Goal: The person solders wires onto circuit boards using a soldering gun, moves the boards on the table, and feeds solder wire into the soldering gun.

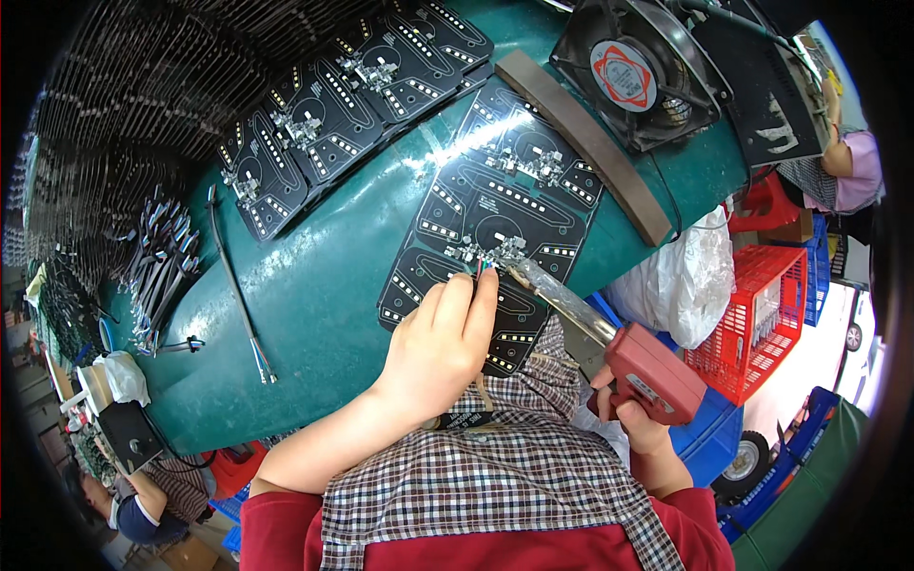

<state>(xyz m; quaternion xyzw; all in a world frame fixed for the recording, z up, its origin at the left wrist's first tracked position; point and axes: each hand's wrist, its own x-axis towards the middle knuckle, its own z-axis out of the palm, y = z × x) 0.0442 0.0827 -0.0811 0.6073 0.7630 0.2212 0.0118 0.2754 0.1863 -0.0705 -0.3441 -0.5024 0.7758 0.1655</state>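
Note:
A black circuit board panel [545, 226] with rows of small white LEDs lies at an angle on the green table before me. My left hand [440, 331] reaches over its near part, thumb and fingers pinched on thin coloured wires [484, 265] at the metal connectors in the board's middle. The rest of the cable is hidden under the hand. My right hand [636, 421] is wrapped round the handle of a red soldering gun [657, 375]. Its metal barrel points up and left, and the tip is close to the wires at the connectors; contact cannot be made out.
More LED boards [357, 109] lie at the far left, beside dense stacks. One loose cable [231, 276] and a cable bundle [160, 281] are on the left. A brown curved bar [592, 147] and a black fan [636, 74] stand far right. Red crates [752, 319] are beyond the table.

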